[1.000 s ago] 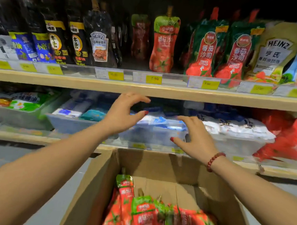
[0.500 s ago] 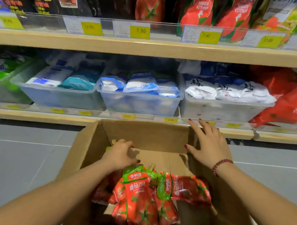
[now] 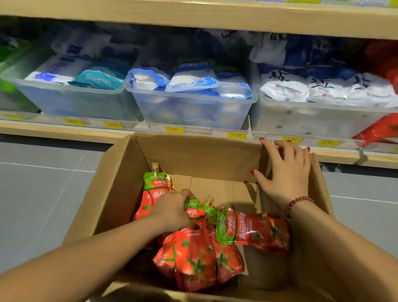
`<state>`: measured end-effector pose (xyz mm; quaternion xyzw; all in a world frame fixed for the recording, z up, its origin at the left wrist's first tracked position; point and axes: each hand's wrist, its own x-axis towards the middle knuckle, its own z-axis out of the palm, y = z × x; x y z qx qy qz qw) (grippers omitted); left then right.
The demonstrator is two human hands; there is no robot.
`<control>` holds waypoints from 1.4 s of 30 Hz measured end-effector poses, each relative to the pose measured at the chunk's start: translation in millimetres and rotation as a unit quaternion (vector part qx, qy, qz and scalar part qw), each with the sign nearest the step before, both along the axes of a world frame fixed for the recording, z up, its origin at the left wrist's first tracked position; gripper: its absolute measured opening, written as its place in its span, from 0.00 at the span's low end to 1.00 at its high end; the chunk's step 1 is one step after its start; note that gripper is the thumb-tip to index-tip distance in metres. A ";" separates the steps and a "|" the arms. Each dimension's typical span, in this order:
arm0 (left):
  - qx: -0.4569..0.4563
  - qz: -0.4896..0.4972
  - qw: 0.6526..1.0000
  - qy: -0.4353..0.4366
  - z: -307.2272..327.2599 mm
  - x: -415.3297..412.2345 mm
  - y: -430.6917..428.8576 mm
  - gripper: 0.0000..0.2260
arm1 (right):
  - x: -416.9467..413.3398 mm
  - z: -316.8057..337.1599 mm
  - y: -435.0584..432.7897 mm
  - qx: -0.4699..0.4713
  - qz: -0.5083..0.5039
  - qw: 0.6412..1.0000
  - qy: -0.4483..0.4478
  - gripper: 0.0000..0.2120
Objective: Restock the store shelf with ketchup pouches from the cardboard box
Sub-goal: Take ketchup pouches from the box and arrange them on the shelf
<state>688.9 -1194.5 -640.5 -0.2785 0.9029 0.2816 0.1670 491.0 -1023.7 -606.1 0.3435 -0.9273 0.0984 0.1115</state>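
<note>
Across the lower middle of the frame, an open brown cardboard box (image 3: 114,192) of matte corrugated board is sitting with its flaps spread, and a loose pile of ketchup pouches (image 3: 225,254) is lying on its bottom. They are glossy, crinkled red film printed with tomatoes, with green tops and small gold screw spouts. The left hand (image 3: 172,211) is reaching down into the box from the lower left, knuckles up, fingers curling round the green top of one ketchup pouch (image 3: 194,213) and gripping it. The right hand (image 3: 286,175) is resting flat on the box's far right corner, fingers straight and spread, holding nothing; a beaded red bracelet (image 3: 298,202) is circling its wrist. Beyond the box, a pale wooden shelf (image 3: 57,131) is carrying clear plastic bins (image 3: 188,109) of soft white and blue packets. Smooth grey floor tiles (image 3: 31,200) are showing at the left.
</note>
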 end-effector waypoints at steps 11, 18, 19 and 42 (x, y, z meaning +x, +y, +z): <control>0.135 0.045 0.981 0.131 4.4 -4.2 5.4 0.30 | -0.7 -9.0 -0.1 -0.012 0.004 1.000 0.008 0.38; 0.084 0.021 0.967 0.238 42.7 -21.9 1.7 0.30 | -0.4 -7.5 2.0 0.001 0.011 1.000 0.009 0.38; 0.079 0.026 0.964 0.253 51.2 -24.7 -1.0 0.30 | 0.1 -6.5 2.1 0.004 0.013 1.000 0.007 0.38; 0.100 -0.016 0.871 0.481 316.9 -82.0 -53.9 0.28 | 46.7 202.4 -59.0 -0.344 0.322 0.800 -0.372 0.53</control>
